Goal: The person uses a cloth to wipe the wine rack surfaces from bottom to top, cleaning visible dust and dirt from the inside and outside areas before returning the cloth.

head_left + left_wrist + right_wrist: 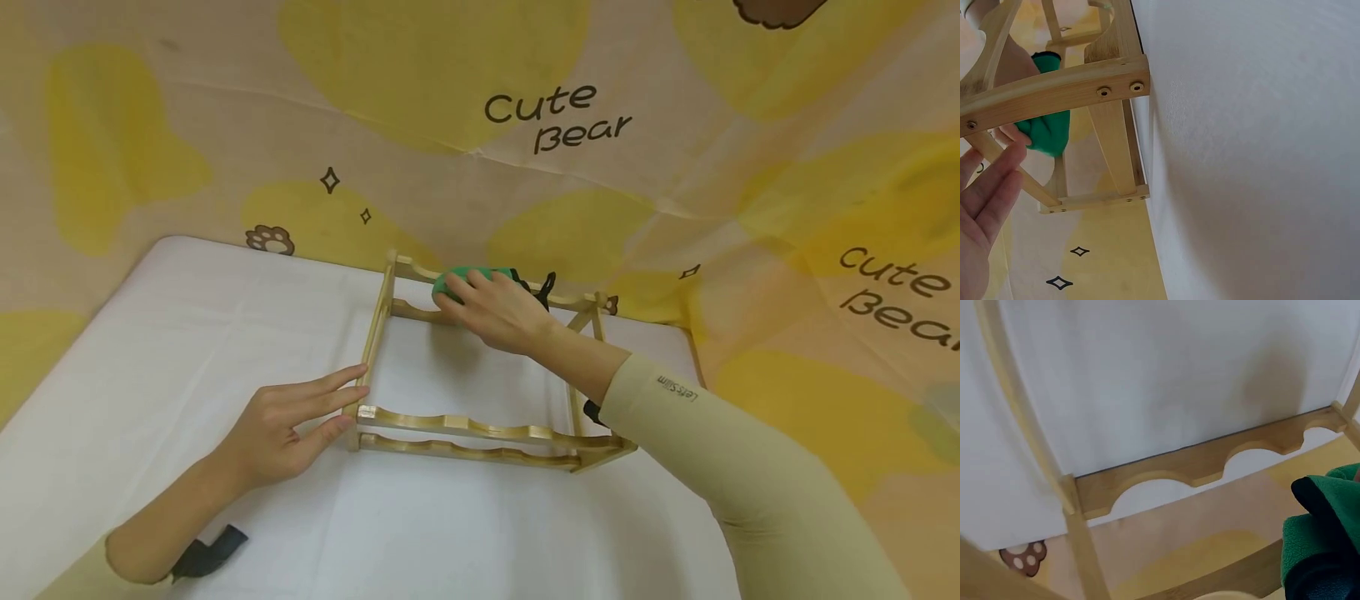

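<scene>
A pale wooden rack with scalloped rails stands on the white surface. My right hand grips a green cloth with black edging and a black loop, holding it over the rack's far upper rail. In the right wrist view, the bunched cloth shows at the right edge. My left hand touches the rack's left end near the front corner, its fingers extended. In the left wrist view, those fingers lie against a side bar. The cloth's contact with the rail is partly hidden by the right hand.
The white-covered table spreads around the rack. Behind it hangs a yellow and beige printed curtain, close to the rack's far side. A dark strap piece sticks out by the left wrist.
</scene>
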`<control>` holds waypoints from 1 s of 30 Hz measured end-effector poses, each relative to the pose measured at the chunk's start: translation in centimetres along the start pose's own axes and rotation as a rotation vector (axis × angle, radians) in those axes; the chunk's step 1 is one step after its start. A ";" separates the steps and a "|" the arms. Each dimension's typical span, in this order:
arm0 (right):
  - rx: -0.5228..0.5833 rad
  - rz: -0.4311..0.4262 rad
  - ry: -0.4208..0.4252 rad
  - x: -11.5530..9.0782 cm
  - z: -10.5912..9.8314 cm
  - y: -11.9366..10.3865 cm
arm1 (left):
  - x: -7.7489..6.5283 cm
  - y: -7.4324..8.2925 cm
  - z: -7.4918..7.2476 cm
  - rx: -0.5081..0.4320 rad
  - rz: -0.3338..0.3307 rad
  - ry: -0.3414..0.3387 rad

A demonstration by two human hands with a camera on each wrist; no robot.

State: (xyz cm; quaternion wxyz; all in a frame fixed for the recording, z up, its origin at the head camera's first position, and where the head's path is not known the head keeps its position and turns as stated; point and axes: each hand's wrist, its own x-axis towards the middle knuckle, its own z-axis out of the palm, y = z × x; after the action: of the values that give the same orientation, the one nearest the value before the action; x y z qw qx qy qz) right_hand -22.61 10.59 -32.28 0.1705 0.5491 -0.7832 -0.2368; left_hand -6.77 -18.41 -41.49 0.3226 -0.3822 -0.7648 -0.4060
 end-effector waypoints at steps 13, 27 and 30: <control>0.069 -0.017 -0.074 -5.2 -0.4 2.4 | 0.0 -0.1 0.2 -0.015 0.009 0.008; 0.092 -0.016 -0.084 -9.9 0.3 3.8 | -0.2 -0.2 0.2 -0.031 0.011 0.016; 0.085 -0.017 -0.075 -9.9 0.4 3.8 | -0.2 -0.1 0.2 -0.031 0.009 0.015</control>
State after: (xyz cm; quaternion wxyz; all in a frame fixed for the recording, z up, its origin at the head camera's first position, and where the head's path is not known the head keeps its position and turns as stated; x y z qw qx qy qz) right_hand -22.48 21.06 -30.58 0.1155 0.5534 -0.7936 -0.2250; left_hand -6.82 -18.37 -41.80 0.3243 -0.3874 -0.7542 -0.4195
